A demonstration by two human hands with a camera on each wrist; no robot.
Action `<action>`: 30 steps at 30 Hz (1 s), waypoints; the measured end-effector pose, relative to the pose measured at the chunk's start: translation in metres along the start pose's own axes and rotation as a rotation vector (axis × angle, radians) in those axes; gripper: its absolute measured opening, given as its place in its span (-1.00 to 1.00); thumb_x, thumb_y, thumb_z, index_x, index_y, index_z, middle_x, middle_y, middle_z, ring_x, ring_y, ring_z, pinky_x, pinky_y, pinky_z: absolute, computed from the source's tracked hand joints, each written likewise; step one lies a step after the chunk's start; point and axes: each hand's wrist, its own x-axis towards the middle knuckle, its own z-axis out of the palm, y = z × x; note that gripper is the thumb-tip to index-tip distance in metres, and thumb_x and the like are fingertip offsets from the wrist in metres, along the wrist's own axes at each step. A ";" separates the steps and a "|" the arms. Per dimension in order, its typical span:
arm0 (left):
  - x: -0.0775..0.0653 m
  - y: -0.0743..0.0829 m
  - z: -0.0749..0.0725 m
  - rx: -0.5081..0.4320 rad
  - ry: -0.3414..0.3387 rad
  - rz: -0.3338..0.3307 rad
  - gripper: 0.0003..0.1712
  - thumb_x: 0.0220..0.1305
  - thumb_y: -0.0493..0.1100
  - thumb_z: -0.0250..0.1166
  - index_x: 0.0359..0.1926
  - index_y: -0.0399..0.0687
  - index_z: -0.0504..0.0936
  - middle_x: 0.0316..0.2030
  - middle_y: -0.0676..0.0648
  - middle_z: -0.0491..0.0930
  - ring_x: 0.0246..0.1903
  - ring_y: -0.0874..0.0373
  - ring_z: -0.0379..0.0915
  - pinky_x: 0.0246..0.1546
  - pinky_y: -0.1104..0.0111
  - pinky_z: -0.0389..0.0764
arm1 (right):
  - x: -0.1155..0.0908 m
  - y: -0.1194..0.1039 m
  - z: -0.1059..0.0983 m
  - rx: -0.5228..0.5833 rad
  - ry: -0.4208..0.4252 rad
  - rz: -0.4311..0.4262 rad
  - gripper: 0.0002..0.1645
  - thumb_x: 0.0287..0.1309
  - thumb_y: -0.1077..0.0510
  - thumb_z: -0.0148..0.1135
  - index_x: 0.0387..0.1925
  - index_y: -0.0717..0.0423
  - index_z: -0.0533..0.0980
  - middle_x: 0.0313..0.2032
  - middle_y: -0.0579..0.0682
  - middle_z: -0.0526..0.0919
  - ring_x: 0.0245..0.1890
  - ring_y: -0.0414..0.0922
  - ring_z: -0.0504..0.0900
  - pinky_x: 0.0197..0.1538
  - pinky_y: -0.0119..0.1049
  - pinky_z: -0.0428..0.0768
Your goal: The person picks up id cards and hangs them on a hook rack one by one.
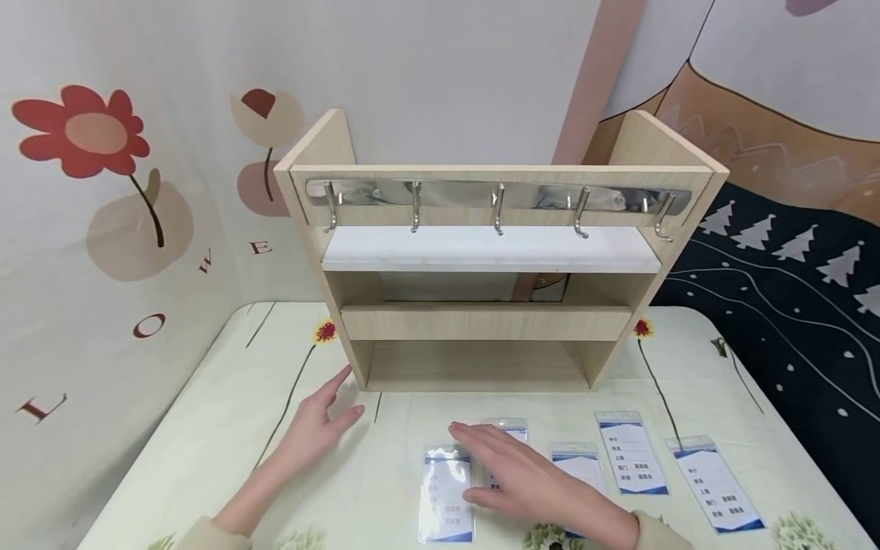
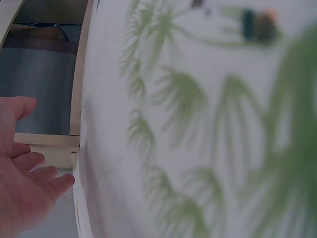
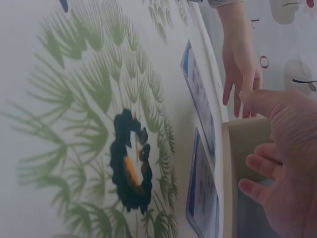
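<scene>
My left hand (image 1: 312,428) is beside the lower left corner of a light wooden shelf unit (image 1: 481,325), its fingers extended toward the side panel and holding nothing. My right hand (image 1: 519,473) hovers low over several clear badge holders in front of the unit, fingers straight and nothing gripped. The leftmost badge holder (image 1: 447,504) lies just left of its thumb. Another badge holder (image 1: 512,430) is partly hidden beneath the fingers, and a third badge holder (image 1: 577,462) shows partly behind the hand. In the right wrist view, two badge holders (image 3: 202,193) lie below the right hand (image 3: 292,158).
Across the unit's upper front runs a metal rail (image 1: 429,192) with several bare hooks (image 1: 498,210). A white board (image 1: 491,250) forms the shelf beneath it. Farther right lie two more badge holders, one upright (image 1: 632,456) and one tilted (image 1: 715,486). A floral cloth (image 1: 275,367) covers the table.
</scene>
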 end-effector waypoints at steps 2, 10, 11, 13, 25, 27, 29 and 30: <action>0.002 -0.002 0.002 -0.042 -0.024 -0.031 -0.18 0.41 -0.16 0.34 0.54 -0.30 0.19 0.46 -0.38 0.24 0.29 -0.45 0.33 0.25 -0.17 0.44 | 0.002 -0.001 0.003 -0.015 0.000 0.013 -0.10 0.34 -0.12 0.35 0.53 0.12 0.23 0.45 0.01 0.39 0.41 0.02 0.37 0.40 0.03 0.38; 0.010 -0.008 0.012 -0.265 -0.042 -0.079 -0.20 0.45 -0.23 0.29 0.55 -0.34 0.12 0.46 -0.40 0.24 0.37 -0.32 0.28 0.29 0.04 0.41 | 0.010 -0.004 0.009 -0.013 -0.011 0.116 -0.20 0.25 -0.04 0.39 0.42 0.18 0.38 0.30 0.05 0.53 0.35 0.05 0.45 0.44 0.05 0.33; 0.011 -0.009 0.014 -0.279 -0.029 -0.077 -0.22 0.46 -0.26 0.28 0.54 -0.36 0.13 0.44 -0.42 0.26 0.35 -0.33 0.31 0.28 0.04 0.44 | 0.012 -0.004 0.009 -0.006 -0.014 0.134 -0.20 0.24 -0.04 0.39 0.41 0.19 0.39 0.30 0.06 0.54 0.34 0.07 0.45 0.43 0.06 0.34; 0.014 -0.009 0.018 -0.296 0.003 -0.072 -0.27 0.48 -0.29 0.24 0.52 -0.40 0.16 0.39 -0.46 0.31 0.32 -0.34 0.36 0.24 0.06 0.49 | 0.015 -0.005 0.011 -0.001 -0.016 0.162 -0.21 0.21 -0.02 0.41 0.39 0.20 0.42 0.27 0.08 0.56 0.32 0.08 0.47 0.39 0.03 0.41; 0.025 -0.011 0.033 -0.282 0.114 -0.089 -0.44 0.53 -0.35 0.12 0.45 -0.46 0.28 0.28 -0.48 0.45 0.24 -0.30 0.46 0.16 0.14 0.57 | 0.024 -0.003 0.019 -0.018 0.001 0.202 -0.29 0.08 0.02 0.52 0.22 0.25 0.55 0.12 0.07 0.61 0.15 -0.02 0.54 0.23 -0.14 0.58; 0.026 -0.012 0.033 -0.283 0.138 -0.104 -0.47 0.52 -0.35 0.14 0.41 -0.47 0.34 0.25 -0.47 0.48 0.21 -0.29 0.50 0.14 0.17 0.58 | 0.026 -0.003 0.018 -0.017 0.000 0.206 -0.32 0.06 0.03 0.54 0.17 0.26 0.57 0.08 0.07 0.62 0.11 -0.02 0.54 0.19 -0.15 0.60; 0.026 -0.012 0.034 -0.270 0.168 -0.129 -0.51 0.51 -0.34 0.16 0.37 -0.46 0.40 0.22 -0.45 0.52 0.18 -0.25 0.54 0.11 0.21 0.60 | 0.028 -0.004 0.017 -0.019 -0.002 0.205 -0.34 0.03 0.04 0.55 0.14 0.27 0.59 0.04 0.07 0.63 0.08 -0.03 0.55 0.15 -0.17 0.62; 0.026 -0.013 0.034 -0.266 0.184 -0.147 -0.52 0.50 -0.34 0.18 0.35 -0.47 0.43 0.19 -0.44 0.54 0.16 -0.23 0.57 0.09 0.25 0.62 | 0.030 -0.004 0.016 -0.020 -0.003 0.202 -0.35 0.02 0.04 0.56 0.11 0.26 0.60 0.02 0.07 0.63 0.06 -0.03 0.55 0.14 -0.18 0.62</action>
